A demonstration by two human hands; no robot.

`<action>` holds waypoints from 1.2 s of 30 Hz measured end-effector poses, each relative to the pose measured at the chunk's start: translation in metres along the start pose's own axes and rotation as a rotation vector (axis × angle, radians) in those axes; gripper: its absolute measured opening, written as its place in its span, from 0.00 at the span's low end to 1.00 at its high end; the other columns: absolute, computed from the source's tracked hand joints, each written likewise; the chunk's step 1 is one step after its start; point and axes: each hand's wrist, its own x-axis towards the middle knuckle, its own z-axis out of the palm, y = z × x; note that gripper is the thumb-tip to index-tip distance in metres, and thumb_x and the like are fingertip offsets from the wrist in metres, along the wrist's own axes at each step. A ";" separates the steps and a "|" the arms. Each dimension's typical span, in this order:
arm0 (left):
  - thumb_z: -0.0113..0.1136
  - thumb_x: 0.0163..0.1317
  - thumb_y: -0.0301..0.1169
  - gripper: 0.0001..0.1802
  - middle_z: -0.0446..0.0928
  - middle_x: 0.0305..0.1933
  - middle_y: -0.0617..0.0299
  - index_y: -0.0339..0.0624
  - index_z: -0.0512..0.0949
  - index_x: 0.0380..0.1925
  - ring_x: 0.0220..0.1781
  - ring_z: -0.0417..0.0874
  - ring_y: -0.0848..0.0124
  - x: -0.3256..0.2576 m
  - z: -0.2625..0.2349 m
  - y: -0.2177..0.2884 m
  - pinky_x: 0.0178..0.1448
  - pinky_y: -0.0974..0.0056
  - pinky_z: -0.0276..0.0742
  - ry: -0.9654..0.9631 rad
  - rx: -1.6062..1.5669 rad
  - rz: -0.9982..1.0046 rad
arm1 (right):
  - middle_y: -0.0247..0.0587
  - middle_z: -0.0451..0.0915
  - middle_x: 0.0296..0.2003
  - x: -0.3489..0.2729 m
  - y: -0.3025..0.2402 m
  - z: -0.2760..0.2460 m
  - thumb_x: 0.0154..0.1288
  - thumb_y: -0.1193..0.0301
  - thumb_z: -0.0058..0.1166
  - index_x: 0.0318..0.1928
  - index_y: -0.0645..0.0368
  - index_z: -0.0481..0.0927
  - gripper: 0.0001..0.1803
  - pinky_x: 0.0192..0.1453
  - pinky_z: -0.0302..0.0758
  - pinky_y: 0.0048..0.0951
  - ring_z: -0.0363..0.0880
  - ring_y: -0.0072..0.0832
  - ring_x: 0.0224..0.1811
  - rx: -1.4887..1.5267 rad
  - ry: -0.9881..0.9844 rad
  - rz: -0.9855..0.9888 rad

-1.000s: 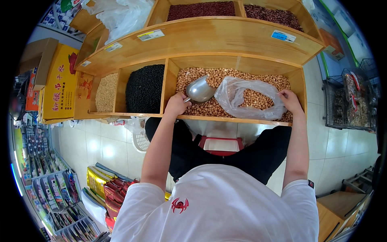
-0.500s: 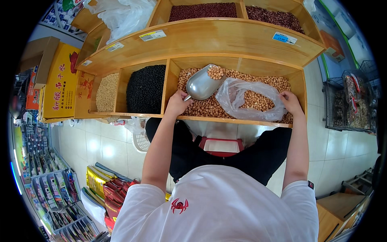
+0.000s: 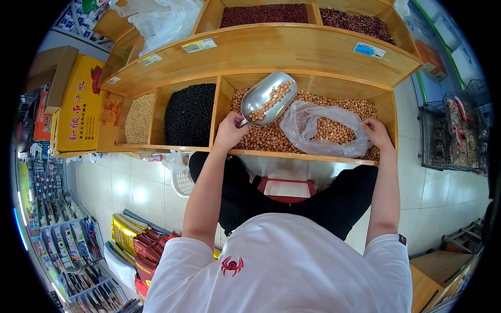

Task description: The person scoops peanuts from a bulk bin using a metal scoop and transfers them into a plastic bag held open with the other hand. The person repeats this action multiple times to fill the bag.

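Wooden bin [image 3: 344, 86], metal scoop [image 3: 262, 93], left hand [image 3: 230, 131] mostly hiding handle [image 3: 241, 123]

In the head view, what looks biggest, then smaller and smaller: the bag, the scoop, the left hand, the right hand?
1. Bag
2. Scoop
3. Left hand and right hand: too alike to rank.

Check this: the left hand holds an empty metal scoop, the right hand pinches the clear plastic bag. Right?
Not quite: the metal scoop isn't empty; the head view shows tan, bean-like kernels inside. The left hand does hold it, and the right hand pinches the clear plastic bag.
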 end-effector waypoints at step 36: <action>0.67 0.55 0.37 0.11 0.84 0.32 0.54 0.45 0.83 0.35 0.39 0.86 0.54 -0.024 0.016 0.149 0.45 0.51 0.81 -0.291 0.694 0.308 | 0.44 0.80 0.38 -0.002 -0.015 -0.003 0.66 0.73 0.57 0.40 0.65 0.80 0.07 0.50 0.76 0.33 0.80 0.33 0.41 -0.016 0.047 -0.007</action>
